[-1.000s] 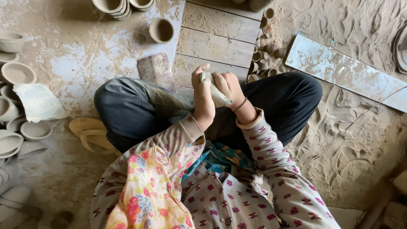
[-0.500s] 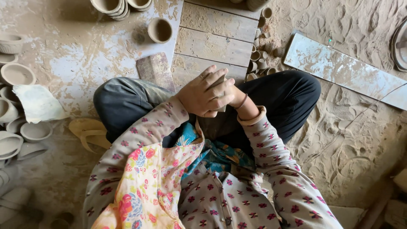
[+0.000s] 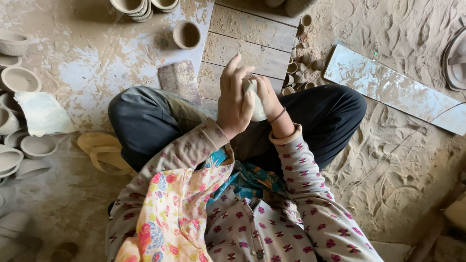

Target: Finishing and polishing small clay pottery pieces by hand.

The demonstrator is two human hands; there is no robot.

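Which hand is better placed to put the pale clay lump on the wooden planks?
Probably the right hand: the pale clay lump rests in its palm, just above the wooden planks. The left hand only covers the lump from the side.

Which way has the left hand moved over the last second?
Yes, slightly forward: the left hand, pressed to the clay lump, now reaches farther up the wooden planks than before.

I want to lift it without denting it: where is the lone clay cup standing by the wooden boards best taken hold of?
Take the clay cup by its outer wall, hand coming straight down from above. It stands upright, mouth open, with bare floor all around, so fingers can close on opposite sides. The thin rim looks easier to dent than the wall below it.
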